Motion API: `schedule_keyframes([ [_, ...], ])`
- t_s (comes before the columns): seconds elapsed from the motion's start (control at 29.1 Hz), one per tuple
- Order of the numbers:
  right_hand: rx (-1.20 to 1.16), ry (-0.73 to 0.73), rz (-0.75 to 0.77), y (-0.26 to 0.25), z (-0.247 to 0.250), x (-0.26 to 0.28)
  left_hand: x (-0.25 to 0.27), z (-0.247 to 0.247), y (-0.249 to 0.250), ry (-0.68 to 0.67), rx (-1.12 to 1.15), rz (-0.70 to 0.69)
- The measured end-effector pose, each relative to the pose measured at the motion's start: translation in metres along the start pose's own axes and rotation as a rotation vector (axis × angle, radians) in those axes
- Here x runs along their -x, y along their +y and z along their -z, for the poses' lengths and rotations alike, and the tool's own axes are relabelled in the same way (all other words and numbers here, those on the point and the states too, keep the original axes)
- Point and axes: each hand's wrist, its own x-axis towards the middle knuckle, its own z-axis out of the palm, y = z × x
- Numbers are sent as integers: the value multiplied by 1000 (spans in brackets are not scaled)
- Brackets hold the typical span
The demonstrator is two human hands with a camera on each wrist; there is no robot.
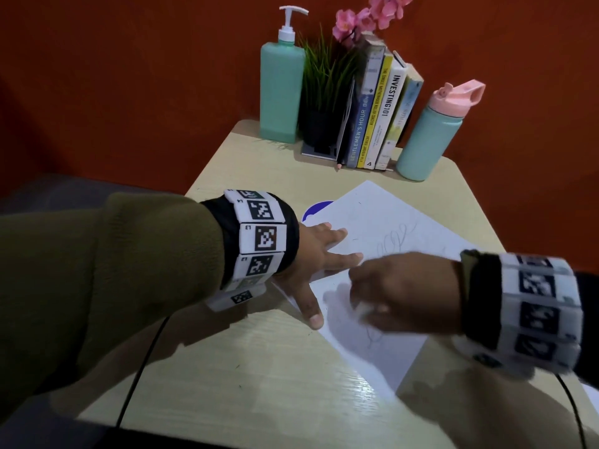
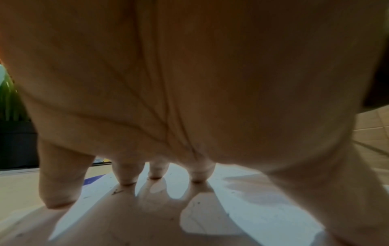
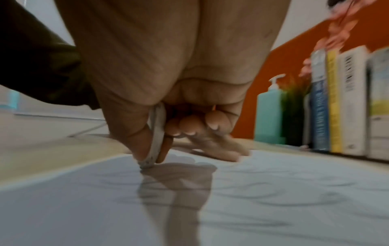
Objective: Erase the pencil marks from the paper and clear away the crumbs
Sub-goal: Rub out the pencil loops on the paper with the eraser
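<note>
Two hands are at work on a white sheet of paper lying askew on the pale worktop. From the head view, the left hand lies flat with fingers spread, pinning the sheet's near-left edge, while the right hand curls over the middle, with looping pencil marks showing just beyond it and more by its thumb.

From the left wrist, straight fingertips press down on the paper, and a few dark crumbs lie beside them.

From the right wrist, thumb and forefinger pinch a thin, flat white eraser, its lower end touching the sheet; the other fingers are tucked in.

Judging by this, erasing is well short of done. A hard stroke towards the unpinned far side could buckle or tear the sheet, and the thin eraser might bend or slip from so narrow a pinch. Crumbs could smear under the holding hand.
</note>
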Motion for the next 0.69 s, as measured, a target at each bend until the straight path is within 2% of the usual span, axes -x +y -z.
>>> schedule_keyframes([
  [0.1, -3, -2, -162, 36, 11, -2, 0, 1, 1, -9, 1, 4],
  [0.14, -16, 4, -171, 36, 9, -3, 0, 1, 1, -11, 1, 7],
  [0.27, -108, -2, -44, -18, 0, -3, 2, 2, 3, -3, -7, 11],
  [0.34, -61, 2, -54, -2, 3, -4, 1, 2, 2, 0, -10, 5],
  [0.45, -13, 3, -192, 37, 7, -4, 0, 2, 2, -3, -8, 10],
  [0.55, -3, 78, -128, 9, 3, -7, -1, 1, 1, 2, -12, 5],
  [0.62, -73, 3, -35, -16, 1, -4, -1, -1, 1, 3, -2, 6],
  [0.65, -86, -42, -51, -17, 6, -4, -2, -1, 0, 4, 1, 8],
  [0.69, -92, -23, -73, -4, 7, -5, -2, -1, 0, 3, 0, 4],
])
